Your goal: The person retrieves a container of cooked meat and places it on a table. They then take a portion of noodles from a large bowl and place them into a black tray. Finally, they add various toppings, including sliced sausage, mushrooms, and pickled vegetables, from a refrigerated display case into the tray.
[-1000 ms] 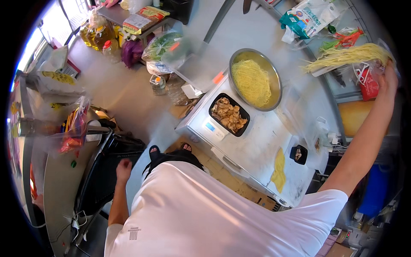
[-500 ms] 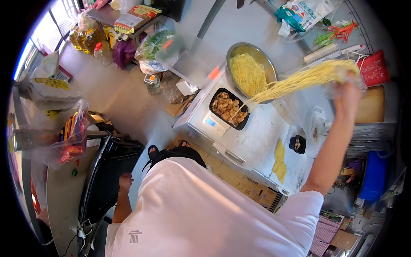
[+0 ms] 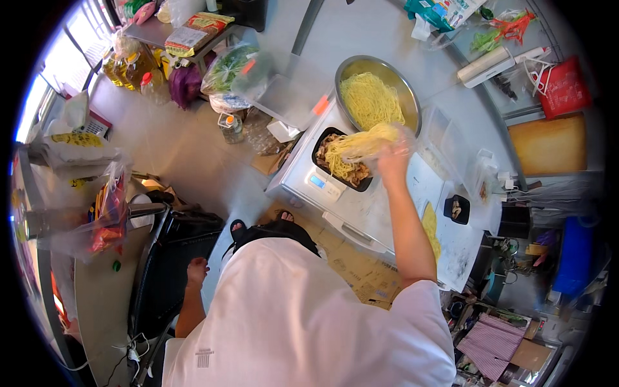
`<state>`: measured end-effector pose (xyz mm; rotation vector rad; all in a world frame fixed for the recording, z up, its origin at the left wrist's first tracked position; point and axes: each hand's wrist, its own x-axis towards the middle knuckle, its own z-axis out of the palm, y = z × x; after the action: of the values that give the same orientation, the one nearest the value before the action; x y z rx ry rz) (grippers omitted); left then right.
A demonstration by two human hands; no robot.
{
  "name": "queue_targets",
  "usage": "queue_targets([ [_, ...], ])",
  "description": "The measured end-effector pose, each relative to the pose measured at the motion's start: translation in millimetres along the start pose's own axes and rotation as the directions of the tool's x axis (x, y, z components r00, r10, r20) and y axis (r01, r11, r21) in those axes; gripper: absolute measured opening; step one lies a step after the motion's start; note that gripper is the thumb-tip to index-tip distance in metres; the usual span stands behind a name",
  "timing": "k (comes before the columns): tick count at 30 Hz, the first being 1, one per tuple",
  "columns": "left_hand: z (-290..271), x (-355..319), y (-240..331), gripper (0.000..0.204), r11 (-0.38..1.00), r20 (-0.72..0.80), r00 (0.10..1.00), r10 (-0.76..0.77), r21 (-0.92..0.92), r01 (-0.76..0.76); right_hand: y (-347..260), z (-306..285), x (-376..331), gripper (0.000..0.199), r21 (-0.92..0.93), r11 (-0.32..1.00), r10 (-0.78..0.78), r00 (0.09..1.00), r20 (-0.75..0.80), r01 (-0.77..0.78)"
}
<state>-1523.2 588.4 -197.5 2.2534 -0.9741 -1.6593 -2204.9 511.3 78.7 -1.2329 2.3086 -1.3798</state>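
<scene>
My right hand (image 3: 393, 160), in a clear plastic glove, is closed on a bunch of yellow noodles (image 3: 361, 144). The strands hang down into a black tray (image 3: 362, 189) that holds browned meat pieces (image 3: 356, 174). Under the tray is a white kitchen scale (image 3: 327, 189) with a lit blue display. Just behind stands a steel bowl (image 3: 416, 109), with a mound of noodles (image 3: 374, 97) inside. My left hand (image 3: 197, 271) hangs low at my side by a black chair (image 3: 171, 258), empty, its fingers loosely bent and a little apart.
A small black tray (image 3: 456, 209) and a flat yellow piece (image 3: 431, 229) lie on the white worktop (image 3: 406, 187) to the right. Clear plastic containers (image 3: 442, 132) stand beside the bowl. A wooden board (image 3: 548, 143) and red bag (image 3: 566, 89) are at the far right.
My right hand has come down and left from the far right, bringing the stretched noodles over the meat tray, where they now bunch. My left hand's fingers have loosened slightly.
</scene>
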Motion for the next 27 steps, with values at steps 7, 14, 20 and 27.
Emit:
queue_targets([
  [7,-3.7,-13.0,-21.1,0.023,0.993,0.029,0.993,-0.116,0.031,0.115,24.4,0.6,-26.8,0.06,-0.417,0.908,0.139,0.925,0.354,0.023],
  [14,17.2,-41.5,-1.6,0.026,0.996,-0.035,0.996,-0.085,-0.03,0.084,-9.7,-36.2,-8.6,0.045,-0.471,0.882,0.163,0.942,0.292,-0.007],
  [20,43.6,-56.1,42.5,0.023,0.869,-0.147,0.869,0.473,0.242,-0.432,16.7,-61.7,74.2,0.043,-0.504,0.862,0.084,0.965,0.25,0.055],
  [27,161.6,-125.5,260.1,0.023,0.56,0.297,0.541,0.787,0.025,-0.828,100.4,-7.8,157.3,0.042,-0.689,0.711,0.097,0.949,0.299,0.144],
])
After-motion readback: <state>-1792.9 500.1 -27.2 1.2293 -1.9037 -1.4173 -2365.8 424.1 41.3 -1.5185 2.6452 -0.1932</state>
